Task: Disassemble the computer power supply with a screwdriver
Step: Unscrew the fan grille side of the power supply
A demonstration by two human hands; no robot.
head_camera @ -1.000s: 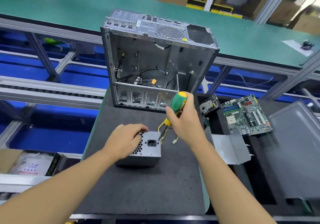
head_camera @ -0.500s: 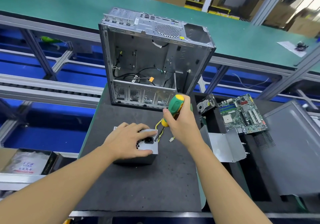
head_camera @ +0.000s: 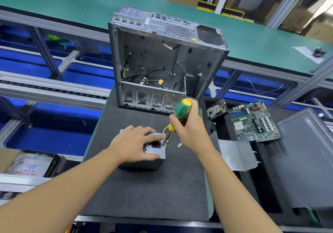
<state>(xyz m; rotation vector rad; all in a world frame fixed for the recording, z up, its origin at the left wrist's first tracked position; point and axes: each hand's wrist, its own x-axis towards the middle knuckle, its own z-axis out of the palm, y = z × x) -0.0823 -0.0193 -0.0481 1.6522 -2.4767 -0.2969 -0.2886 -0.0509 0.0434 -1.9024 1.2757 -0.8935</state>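
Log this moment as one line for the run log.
left hand grips power supply on mat | right hand grips screwdriver | tip at power supply's right edge | power supply not yet opened

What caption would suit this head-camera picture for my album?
The left hand holds a grey power supply while the right hand sets a green-and-yellow screwdriver to its edge.
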